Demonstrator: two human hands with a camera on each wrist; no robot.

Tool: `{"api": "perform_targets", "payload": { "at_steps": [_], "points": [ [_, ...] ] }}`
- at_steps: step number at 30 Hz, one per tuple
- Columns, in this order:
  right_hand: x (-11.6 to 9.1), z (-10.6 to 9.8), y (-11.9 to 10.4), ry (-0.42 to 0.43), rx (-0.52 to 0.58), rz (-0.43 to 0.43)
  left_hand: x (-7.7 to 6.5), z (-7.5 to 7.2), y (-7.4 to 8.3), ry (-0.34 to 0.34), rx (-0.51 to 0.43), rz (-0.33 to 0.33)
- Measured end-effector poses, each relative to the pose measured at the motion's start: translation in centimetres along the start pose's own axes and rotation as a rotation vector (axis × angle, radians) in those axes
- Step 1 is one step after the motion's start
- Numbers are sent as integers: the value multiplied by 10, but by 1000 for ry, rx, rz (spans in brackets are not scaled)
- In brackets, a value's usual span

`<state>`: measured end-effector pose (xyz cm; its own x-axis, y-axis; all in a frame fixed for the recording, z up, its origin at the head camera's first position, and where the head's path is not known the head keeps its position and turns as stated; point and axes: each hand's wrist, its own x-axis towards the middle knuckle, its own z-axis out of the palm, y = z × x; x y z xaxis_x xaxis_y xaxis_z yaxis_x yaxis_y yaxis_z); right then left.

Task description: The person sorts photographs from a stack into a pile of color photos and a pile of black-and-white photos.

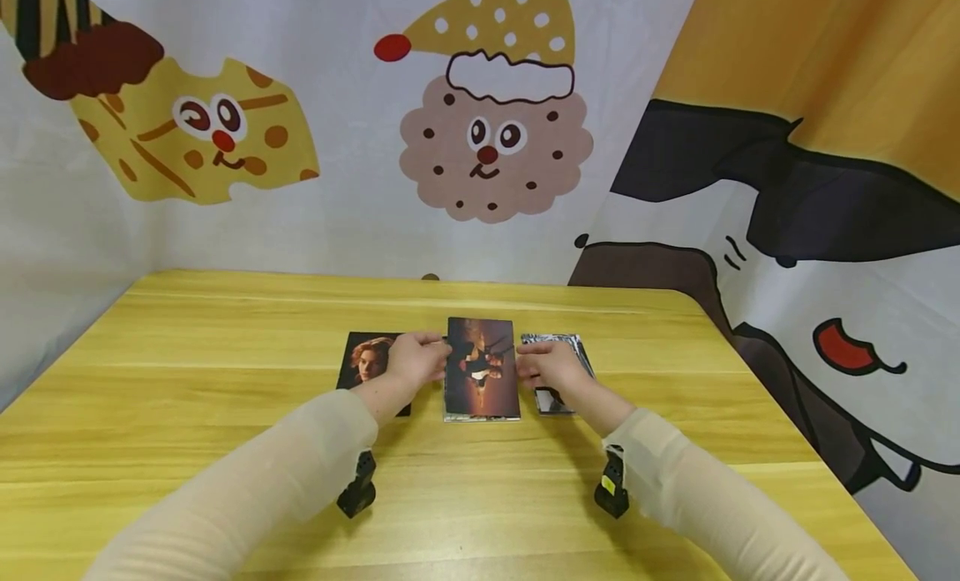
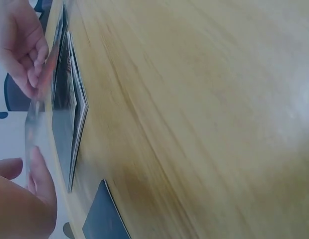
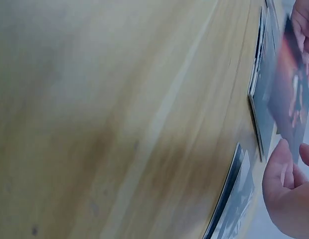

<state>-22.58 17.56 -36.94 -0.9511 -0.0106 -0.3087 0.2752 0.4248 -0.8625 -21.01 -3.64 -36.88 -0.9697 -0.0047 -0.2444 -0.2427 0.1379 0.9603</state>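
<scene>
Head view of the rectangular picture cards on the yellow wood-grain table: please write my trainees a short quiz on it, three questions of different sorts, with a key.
1. Multiple choice. Which side edge of the rectangular purple-and-orange picture card is the left hand at?
A) its right edge
B) its left edge
C) its bottom edge

2. True or false? The left hand partly hides the rectangular dark portrait card.

3. Fill in the gap. Of the two hands, the ____ hand is nearer the rectangular black-and-white picture card.

Key
1. B, its left edge
2. True
3. Right: the right hand partly covers it
</scene>
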Motion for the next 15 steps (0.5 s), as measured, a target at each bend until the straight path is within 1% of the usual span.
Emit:
{"api": "perform_targets", "payload": {
  "at_steps": [2,5,8,9,12,15],
  "points": [
    [-1,0,0,-1,27,0,0,0,-2,-17,-37,28],
    [-2,0,1,-16,74,-8,1,0,-3,-29,-54,43],
    [-3,1,2,-45,122,-31,2,1,-2,-26,-49,35],
    [-4,2,3,-52,136,-38,2,1,-2,-21,-41,20],
    [-5,4,3,-63,166,-58,1,0,1,-21,-33,6],
    [-7,7,2,-46,181,-66,0,-3,5,-33,-15,2]
  ]
}}
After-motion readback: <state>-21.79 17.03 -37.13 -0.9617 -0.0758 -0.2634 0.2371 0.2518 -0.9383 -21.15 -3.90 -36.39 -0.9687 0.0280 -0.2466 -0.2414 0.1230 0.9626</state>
